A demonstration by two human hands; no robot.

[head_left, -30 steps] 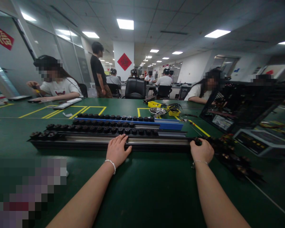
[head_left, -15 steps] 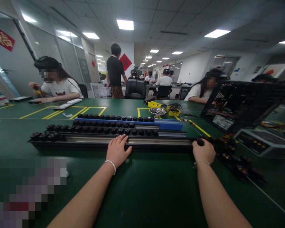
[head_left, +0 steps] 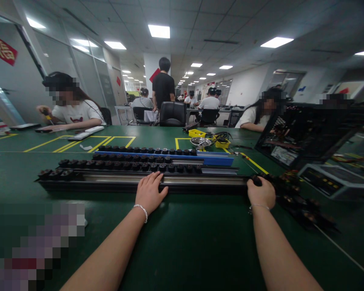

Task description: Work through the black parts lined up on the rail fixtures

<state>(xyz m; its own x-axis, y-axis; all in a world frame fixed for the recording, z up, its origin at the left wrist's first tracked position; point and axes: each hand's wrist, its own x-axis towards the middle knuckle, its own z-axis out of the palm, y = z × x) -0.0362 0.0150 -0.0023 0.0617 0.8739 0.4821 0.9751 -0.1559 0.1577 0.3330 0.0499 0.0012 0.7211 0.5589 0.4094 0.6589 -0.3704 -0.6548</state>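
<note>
Your two hands are working well apart on the nearest rail, a long black channel rail [head_left: 200,185] with a silvery lining, which is lying crosswise before you on the green tabletop [head_left: 197,246]. Your left hand [head_left: 149,190] is resting palm-down near the rail's middle, fingers reaching over the channel and thumb spread away from them; the placing suggests that it is steadying the rail. Your right hand [head_left: 262,192] is curling thumb and fingers round a small black module [head_left: 256,180] at the rail's right end, probably because the channel is easiest to reach there. Whether that module is sitting inside the channel, you are hiding from view.

At the opposite end, three round-topped modules [head_left: 56,173] are standing side by side in the same channel. Just behind, parallel rails are carrying longer rows of similar pieces, the farthest of them being a blue rail [head_left: 221,161]; lying in line, they seem arranged for easy comparison and reach. Loose dark parts [head_left: 306,210], too blurred to count, are lying beyond your right hand, apparently kept close to it. A power supply unit [head_left: 333,182] is sitting beside them, and an unclad computer case [head_left: 286,139] is standing behind it.
</note>
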